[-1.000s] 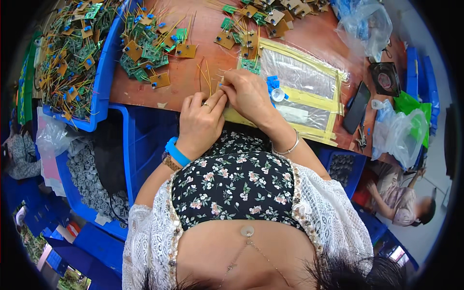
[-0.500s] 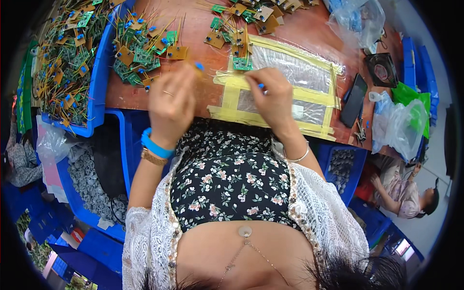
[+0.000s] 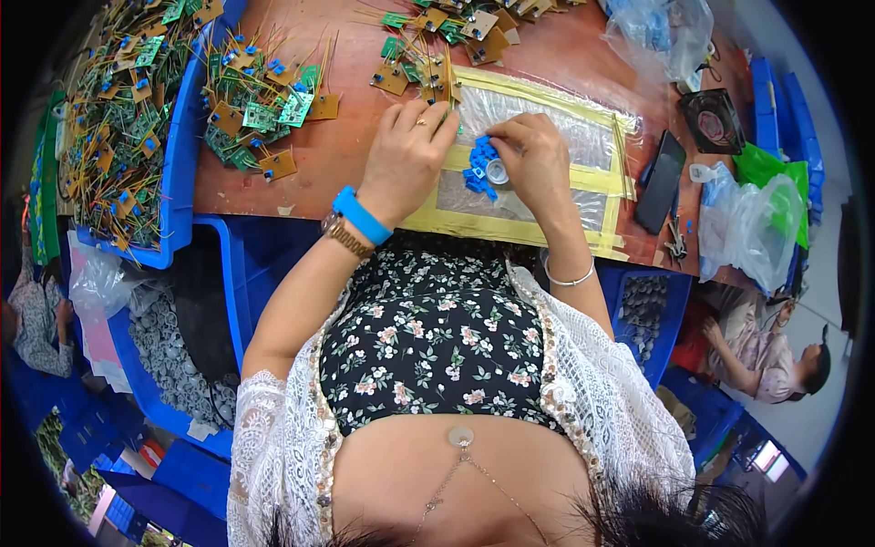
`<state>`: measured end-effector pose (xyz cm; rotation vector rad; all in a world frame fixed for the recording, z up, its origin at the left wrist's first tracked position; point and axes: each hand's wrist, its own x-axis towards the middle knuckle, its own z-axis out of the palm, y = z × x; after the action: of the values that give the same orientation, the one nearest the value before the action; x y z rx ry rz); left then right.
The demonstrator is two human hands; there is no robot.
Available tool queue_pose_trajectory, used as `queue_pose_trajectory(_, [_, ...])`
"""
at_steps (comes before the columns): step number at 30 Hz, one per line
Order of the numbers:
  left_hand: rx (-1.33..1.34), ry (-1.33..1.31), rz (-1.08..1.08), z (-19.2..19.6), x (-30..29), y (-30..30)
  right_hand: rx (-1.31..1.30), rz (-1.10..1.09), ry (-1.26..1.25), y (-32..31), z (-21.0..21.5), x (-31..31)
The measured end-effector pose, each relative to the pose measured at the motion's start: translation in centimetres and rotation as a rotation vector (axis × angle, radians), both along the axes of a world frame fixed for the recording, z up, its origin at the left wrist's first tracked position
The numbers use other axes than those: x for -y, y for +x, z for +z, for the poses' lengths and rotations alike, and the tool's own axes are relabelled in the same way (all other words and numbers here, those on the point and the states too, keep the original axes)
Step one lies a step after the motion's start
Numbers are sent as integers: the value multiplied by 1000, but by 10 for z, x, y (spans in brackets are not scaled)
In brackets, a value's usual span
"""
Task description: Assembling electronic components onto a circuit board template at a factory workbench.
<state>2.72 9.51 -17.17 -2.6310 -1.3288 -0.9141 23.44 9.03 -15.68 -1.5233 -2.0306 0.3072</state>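
Note:
My left hand (image 3: 406, 155) bends its fingers over the near end of a stack of tan and green circuit boards (image 3: 438, 82). A green edge shows beside its thumb; its fingertips are partly hidden. My right hand (image 3: 536, 155) pinches thumb and forefinger together at the upper edge of a small heap of blue plastic parts (image 3: 479, 166). Whatever lies in that pinch is small, looks blue and blends with the heap. A small round whitish cap (image 3: 496, 171) touches the heap. Heap and cap rest on a clear sheet (image 3: 538, 114) taped down with yellow tape.
Wired boards with blue parts lie in a pile (image 3: 264, 109) at left and fill a blue crate (image 3: 187, 173) beyond it. On the right are a phone (image 3: 663, 182), a black fan (image 3: 711, 123), keys (image 3: 675, 244) and plastic bags (image 3: 761, 219). Another person (image 3: 761, 356) sits far right.
My left hand has come right from near the board pile to the stack. A bright green board now shows on that pile. My right hand has shifted slightly right, uncovering the blue heap and cap.

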Motion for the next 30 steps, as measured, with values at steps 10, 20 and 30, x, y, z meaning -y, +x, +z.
queue_pose_trajectory(10, [355,50,11,11,30,-16,68,-57,72,-7,-2,-3])
queue_pose_trajectory(20, [26,-155,-20,9,67,-33,65,-32,109,-14,-2,-8])
queue_pose_trajectory(30, [-15,-188,4,9,68,-31,-114,40,80,-36,8,6])
